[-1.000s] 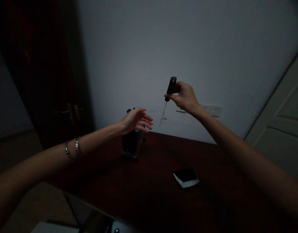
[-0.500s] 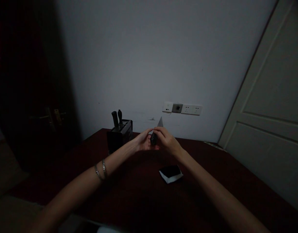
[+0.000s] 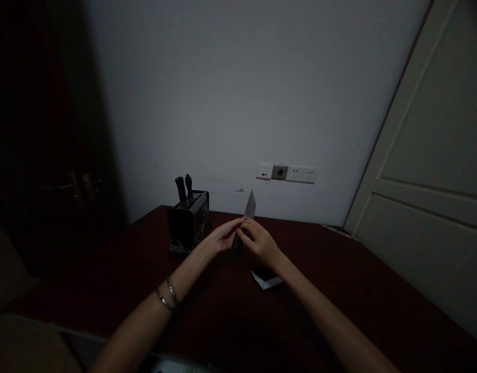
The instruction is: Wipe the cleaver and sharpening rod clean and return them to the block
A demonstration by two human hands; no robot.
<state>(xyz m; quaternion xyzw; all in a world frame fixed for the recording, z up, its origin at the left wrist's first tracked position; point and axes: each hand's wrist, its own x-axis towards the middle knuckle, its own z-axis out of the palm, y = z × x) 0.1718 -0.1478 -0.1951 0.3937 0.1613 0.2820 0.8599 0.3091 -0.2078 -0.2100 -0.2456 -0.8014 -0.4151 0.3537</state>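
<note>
A knife [image 3: 250, 206] with a pointed steel blade and a dark handle is held between my hands over the middle of the table, its tip pointing up and away from me. My left hand [image 3: 225, 234] is closed about the knife from the left, with part of its fingers hidden behind my right hand. From the right, my right hand [image 3: 260, 242] grips the knife near where blade meets handle. Left of them stands a black knife block [image 3: 188, 223] with two dark handles [image 3: 180, 189] sticking out of its top.
A dark and white folded item [image 3: 266, 282] lies on the dark red table [image 3: 324, 274], partly behind my right wrist. Wall sockets [image 3: 287, 173] sit above the table's back edge. A pale door [image 3: 429, 181] is at right, a dark door [image 3: 47, 155] at left.
Both hands have come lower and a little nearer with the knife, and more of its blade shows. The view has shifted slightly, and my right forearm covers part of the folded item.
</note>
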